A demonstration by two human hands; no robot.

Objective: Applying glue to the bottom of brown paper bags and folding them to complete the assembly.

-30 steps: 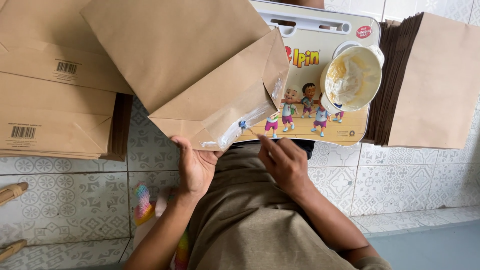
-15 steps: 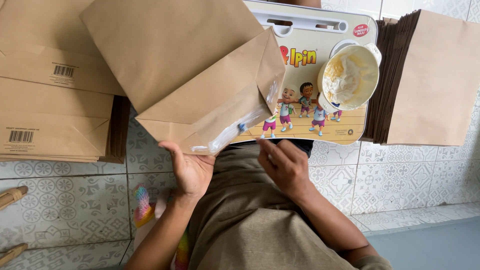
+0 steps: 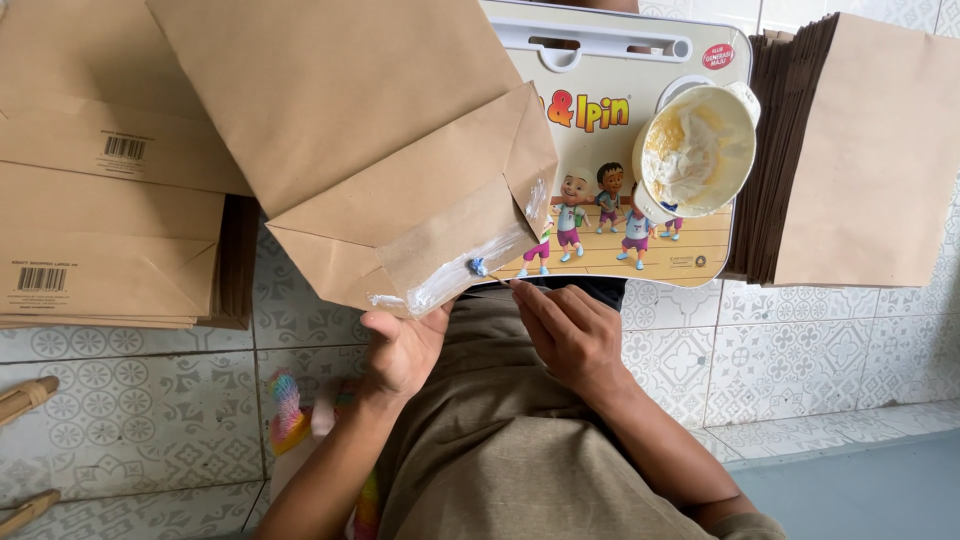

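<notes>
While the left hand (image 3: 403,350) pinches the near edge of the bag (image 3: 350,130) between thumb and fingers, the right hand (image 3: 570,335) holds a thin brush (image 3: 490,274), its grip closed on the handle and its blue tip resting on the bag's folded flap. A wet white streak of paste (image 3: 450,280) runs along that flap's near edge. The bag lies partly over the near left corner of a lap tray (image 3: 610,240) printed with cartoon children, and it hides much of the tray's left side. On the tray's right side sits a cream bowl (image 3: 695,150) with white paste in it, well apart from the brush tip. Right of the tray, on the tiled floor (image 3: 800,370), stands a stack of flat bags (image 3: 860,150); another stack (image 3: 110,210) lies on the left, partly under the bag in hand. Two wooden pieces (image 3: 25,398) show at the left edge.
</notes>
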